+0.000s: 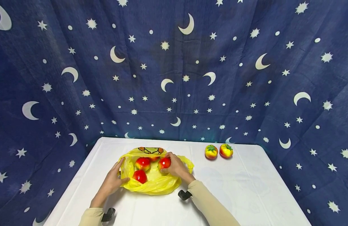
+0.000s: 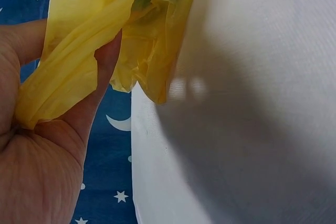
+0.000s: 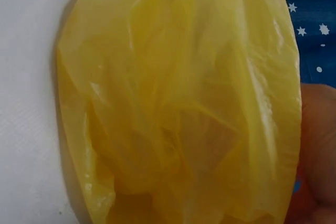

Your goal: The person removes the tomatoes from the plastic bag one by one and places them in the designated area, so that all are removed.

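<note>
A yellow plastic bag (image 1: 162, 185) lies on the table with its mouth spread wide. My left hand (image 1: 112, 180) grips its left edge; in the left wrist view, a gathered fold of plastic (image 2: 68, 85) runs between the thumb and fingers. Reaching inside at the right, my right hand (image 1: 176, 165) holds a shiny red tomato-like fruit (image 1: 164, 163). Several similar fruits are in the bag: one with a yellow lower part (image 1: 143, 163), a red one (image 1: 140, 176) nearer me, and another partly hidden behind. Yellow plastic (image 3: 178, 77) covers most of the right wrist view, hiding the right fingertips.
Two red-and-yellow fruits with green leafy tops, one at left (image 1: 211, 152) and one at right (image 1: 226, 151), sit near the far edge of the white-covered table (image 1: 241, 188). Behind the table hangs a dark blue curtain (image 1: 151, 69) with moons and stars.
</note>
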The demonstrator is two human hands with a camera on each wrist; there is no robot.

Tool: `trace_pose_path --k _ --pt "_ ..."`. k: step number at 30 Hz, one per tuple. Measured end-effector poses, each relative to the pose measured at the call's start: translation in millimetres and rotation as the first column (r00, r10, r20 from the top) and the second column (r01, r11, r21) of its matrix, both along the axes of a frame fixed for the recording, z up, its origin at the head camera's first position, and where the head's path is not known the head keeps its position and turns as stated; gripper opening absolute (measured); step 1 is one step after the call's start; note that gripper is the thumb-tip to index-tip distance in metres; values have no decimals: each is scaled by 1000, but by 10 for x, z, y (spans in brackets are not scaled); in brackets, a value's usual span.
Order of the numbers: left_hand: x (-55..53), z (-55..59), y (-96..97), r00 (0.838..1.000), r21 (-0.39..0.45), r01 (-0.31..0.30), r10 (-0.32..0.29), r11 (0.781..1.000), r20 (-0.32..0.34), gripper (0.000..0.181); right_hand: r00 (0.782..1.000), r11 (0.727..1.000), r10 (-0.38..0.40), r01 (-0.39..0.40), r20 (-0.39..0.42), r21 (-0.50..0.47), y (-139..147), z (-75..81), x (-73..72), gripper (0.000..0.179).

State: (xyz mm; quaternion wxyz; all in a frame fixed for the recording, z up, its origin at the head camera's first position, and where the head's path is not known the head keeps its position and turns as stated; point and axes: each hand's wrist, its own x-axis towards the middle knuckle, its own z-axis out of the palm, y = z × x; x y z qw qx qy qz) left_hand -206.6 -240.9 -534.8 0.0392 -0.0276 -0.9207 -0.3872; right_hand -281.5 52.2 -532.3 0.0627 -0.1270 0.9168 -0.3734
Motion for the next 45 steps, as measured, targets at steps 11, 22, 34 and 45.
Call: trace_pose_path --k 11,22,34,45 --pt "3 -23 -36 1000 13 5 -5 1000 15 97 997 997 68 -69 -37 -25 72 33 128 64" --pt "-9 -5 -56 997 17 -5 3 1000 74 99 993 982 77 -91 -84 -168 100 199 277 61" --pt "-7 -14 -53 998 12 -8 7 1000 57 99 987 960 71 -106 -142 -258 156 294 373 64" --pt "10 -8 -52 999 3 -8 8 1000 50 98 996 926 53 -75 -69 -369 209 365 453 58"
